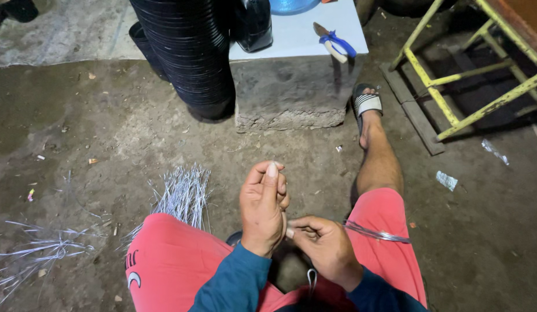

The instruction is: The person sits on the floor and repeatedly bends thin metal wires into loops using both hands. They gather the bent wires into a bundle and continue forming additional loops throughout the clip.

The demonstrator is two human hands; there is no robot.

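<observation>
My left hand (263, 209) is raised in front of my lap, fingers curled and thumb up, pinching the end of a thin metal wire. My right hand (326, 248) sits just right of it, fingers closed on the same wire (377, 233), which sticks out to the right across my red shorts. A bent loop of wire (310, 279) hangs below my right wrist. Both hands touch each other at the fingertips.
A bundle of cut wires (183, 195) lies on the dirt floor left of my knee, with more bent wires (46, 249) further left. Ahead stand a tall stack of black pots (190, 52), a concrete block (291, 92), blue-handled pliers (335, 43) and a yellow metal frame (453, 81).
</observation>
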